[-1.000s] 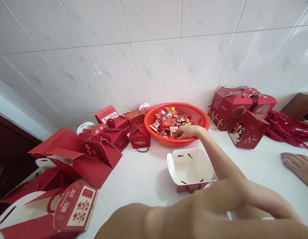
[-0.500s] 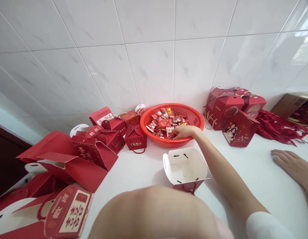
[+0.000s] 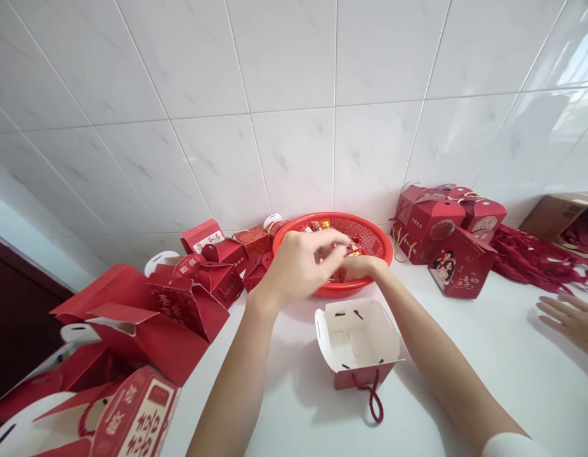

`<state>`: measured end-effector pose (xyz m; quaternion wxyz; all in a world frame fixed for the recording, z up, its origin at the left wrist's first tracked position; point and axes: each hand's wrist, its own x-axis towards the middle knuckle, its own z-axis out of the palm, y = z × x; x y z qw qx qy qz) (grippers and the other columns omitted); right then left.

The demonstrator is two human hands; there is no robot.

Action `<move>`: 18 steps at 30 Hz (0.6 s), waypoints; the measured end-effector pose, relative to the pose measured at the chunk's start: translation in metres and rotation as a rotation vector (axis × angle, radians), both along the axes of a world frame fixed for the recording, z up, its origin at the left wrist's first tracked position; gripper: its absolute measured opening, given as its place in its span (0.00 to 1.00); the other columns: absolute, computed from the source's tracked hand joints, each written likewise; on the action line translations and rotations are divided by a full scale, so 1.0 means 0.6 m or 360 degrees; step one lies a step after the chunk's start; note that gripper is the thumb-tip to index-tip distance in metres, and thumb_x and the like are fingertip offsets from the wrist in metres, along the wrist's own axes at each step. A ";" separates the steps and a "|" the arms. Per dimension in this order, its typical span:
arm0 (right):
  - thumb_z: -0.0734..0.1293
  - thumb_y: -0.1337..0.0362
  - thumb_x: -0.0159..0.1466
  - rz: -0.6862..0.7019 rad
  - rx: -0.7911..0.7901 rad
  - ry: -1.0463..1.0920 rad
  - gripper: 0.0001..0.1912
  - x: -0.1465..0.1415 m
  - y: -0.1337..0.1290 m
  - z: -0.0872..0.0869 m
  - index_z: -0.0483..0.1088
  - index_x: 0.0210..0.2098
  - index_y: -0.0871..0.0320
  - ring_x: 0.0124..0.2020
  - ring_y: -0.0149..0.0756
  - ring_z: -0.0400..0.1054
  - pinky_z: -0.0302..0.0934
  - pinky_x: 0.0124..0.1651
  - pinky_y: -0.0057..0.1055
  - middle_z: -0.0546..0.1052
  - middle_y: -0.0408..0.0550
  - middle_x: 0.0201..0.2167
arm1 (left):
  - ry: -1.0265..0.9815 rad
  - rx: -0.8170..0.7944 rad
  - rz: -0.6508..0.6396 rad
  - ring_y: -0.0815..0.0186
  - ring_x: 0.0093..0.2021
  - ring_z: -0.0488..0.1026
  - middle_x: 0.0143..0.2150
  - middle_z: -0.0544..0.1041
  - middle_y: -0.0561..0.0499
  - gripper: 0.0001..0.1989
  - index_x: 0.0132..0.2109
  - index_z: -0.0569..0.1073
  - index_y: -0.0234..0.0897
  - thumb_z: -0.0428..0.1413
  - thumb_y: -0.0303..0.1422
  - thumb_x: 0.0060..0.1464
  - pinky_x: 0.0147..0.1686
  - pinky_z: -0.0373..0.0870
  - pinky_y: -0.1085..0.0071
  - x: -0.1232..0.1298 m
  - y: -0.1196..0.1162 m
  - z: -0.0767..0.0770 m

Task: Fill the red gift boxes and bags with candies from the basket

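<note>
Over the near left side of a red plastic colander [image 3: 335, 292], my left hand [image 3: 298, 263] reaches out with fingers and thumb apart, nothing visibly held. The colander holds wrapped candies [image 3: 355, 249] in red and gold. My right hand [image 3: 358, 269] is down inside it among the candies; its fingers are mostly covered by my left hand. Between my forearms stands an open gift box [image 3: 358, 336], white inside and red outside, flaps folded out. A dark red cord handle [image 3: 375, 400] hangs from its near side.
Red gift boxes [image 3: 151, 339] crowd the left side. More closed red boxes [image 3: 436, 222] stand at the back right, beside dark red ribbons [image 3: 531, 254] and a cardboard carton [image 3: 557, 219]. Another person's hand [image 3: 572, 320] rests at the right edge. A tiled wall [image 3: 294, 158] rises behind.
My left arm has gone from a blur close to the camera to reaching forward over the colander. My right hand stays in the candies. The other person's hand has shifted right in view.
</note>
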<state>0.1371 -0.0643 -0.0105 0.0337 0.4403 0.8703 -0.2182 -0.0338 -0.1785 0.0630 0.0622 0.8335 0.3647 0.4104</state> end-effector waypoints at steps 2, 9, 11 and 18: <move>0.68 0.75 0.51 0.0028 -0.0090 -0.0071 0.13 -0.002 0.001 0.004 0.80 0.32 0.54 0.34 0.38 0.73 0.62 0.35 0.28 0.80 0.44 0.32 | 0.0059 -0.0272 0.0180 0.67 0.34 0.78 0.37 0.82 0.53 0.12 0.44 0.80 0.38 0.51 0.31 0.62 0.38 0.74 0.72 -0.020 0.062 -0.031; 0.68 0.72 0.54 -0.0289 0.0188 0.0456 0.08 0.001 0.022 -0.004 0.76 0.34 0.58 0.36 0.38 0.72 0.61 0.36 0.28 0.79 0.47 0.32 | 0.0848 -0.1031 0.0480 0.52 0.53 0.76 0.52 0.81 0.48 0.14 0.48 0.80 0.44 0.57 0.37 0.55 0.52 0.69 0.63 -0.037 0.146 -0.097; 0.67 0.70 0.55 -0.0534 0.0304 0.0734 0.06 0.006 0.030 -0.008 0.75 0.33 0.59 0.36 0.37 0.72 0.62 0.37 0.28 0.78 0.46 0.32 | 0.0903 -0.1087 0.0472 0.51 0.56 0.74 0.56 0.79 0.49 0.18 0.52 0.78 0.46 0.58 0.39 0.53 0.54 0.67 0.62 -0.032 0.149 -0.096; 0.70 0.66 0.53 -0.0912 -0.0046 0.1677 0.07 0.032 0.039 -0.010 0.68 0.30 0.58 0.24 0.32 0.68 0.65 0.29 0.28 0.75 0.44 0.25 | 0.1135 -0.1418 0.0389 0.50 0.57 0.74 0.58 0.78 0.49 0.27 0.53 0.77 0.47 0.64 0.39 0.41 0.51 0.70 0.65 -0.026 0.193 -0.103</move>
